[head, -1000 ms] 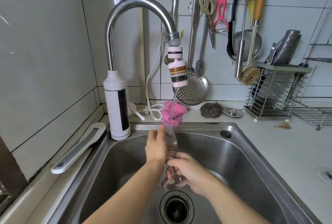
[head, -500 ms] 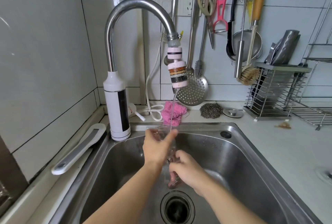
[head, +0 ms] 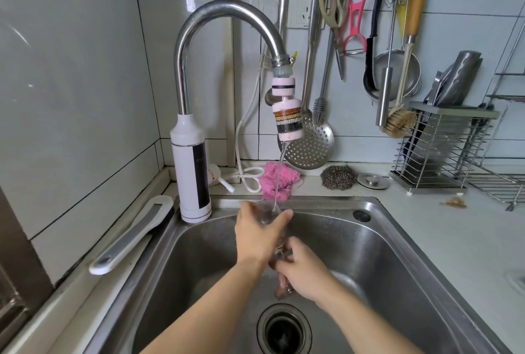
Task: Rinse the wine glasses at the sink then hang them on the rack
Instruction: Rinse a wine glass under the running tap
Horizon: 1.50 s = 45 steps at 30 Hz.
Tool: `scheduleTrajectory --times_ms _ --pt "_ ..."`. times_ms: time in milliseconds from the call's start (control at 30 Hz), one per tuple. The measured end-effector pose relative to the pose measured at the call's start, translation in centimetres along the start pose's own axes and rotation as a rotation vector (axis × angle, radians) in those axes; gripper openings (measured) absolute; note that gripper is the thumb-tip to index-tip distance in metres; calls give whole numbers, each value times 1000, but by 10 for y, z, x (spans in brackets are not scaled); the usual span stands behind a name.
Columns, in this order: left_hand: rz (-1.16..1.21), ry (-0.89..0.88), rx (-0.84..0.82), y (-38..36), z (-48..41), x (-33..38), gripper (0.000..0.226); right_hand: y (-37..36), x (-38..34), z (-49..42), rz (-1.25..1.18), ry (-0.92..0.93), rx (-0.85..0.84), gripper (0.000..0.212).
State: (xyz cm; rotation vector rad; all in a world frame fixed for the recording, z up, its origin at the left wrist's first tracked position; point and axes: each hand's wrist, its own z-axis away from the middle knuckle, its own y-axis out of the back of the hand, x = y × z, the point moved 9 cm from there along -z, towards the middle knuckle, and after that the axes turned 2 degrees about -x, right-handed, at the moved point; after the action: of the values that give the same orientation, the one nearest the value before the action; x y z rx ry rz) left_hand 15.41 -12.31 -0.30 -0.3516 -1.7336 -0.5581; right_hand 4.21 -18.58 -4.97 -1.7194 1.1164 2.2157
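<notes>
A clear wine glass point(head: 267, 211) stands upright over the steel sink point(head: 397, 262), its rim under the thin stream from the tap point(head: 288, 122). My left hand point(head: 260, 233) wraps round the bowl from the near side, thumb on the right of the rim. My right hand point(head: 302, 269) grips the stem and foot lower down, just above the drain point(head: 284, 331). Most of the glass is hidden behind both hands. Water runs into the bowl.
A pink cloth point(head: 279, 180), a steel scourer point(head: 338, 177) and a plug point(head: 372, 181) lie behind the sink. Utensils hang on the wall above. A wire cutlery holder point(head: 443, 149) and a wire rack point(head: 502, 183) stand at the right. A white-handled tool point(head: 133, 234) rests on the left ledge.
The glass has been turned upright so that its rim faces the stream. My left hand has shifted up round the bowl; my right hand has slid down to the stem.
</notes>
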Motion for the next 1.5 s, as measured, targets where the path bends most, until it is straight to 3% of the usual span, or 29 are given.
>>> scheduleTrajectory --times_ms 200,367,467,600,700,833,933,1033,1167,1333,1500 --pt "214 166 32 4 -2 -15 38 1 -4 5 7 -2 -14 16" --pt "-13 -30 -77 -6 1 1 52 5 -3 5 40 -7 -12 16" --pt "17 -22 -55 -5 1 2 43 6 -1 4 43 -3 -1 15" --pt "270 186 -100 -8 -2 -16 53 11 -4 5 111 8 55 17" --pt "465 434 -148 -18 -3 -37 51 28 -6 9 327 4 195 27" --pt "501 576 -263 -26 7 -45 42 47 -7 15 471 -20 317 27" --pt "515 566 -309 -31 9 -40 36 51 -1 14 510 -74 299 17" --pt "527 523 -365 -35 7 -32 26 56 1 14 502 -79 312 19" --pt "532 475 -513 -45 13 -22 31 63 -4 16 569 -61 370 24" --pt "321 481 -329 -27 5 -37 16 62 -4 15 646 -68 366 25" --pt "384 386 -415 -31 2 -30 25 59 0 11 694 -98 319 20"
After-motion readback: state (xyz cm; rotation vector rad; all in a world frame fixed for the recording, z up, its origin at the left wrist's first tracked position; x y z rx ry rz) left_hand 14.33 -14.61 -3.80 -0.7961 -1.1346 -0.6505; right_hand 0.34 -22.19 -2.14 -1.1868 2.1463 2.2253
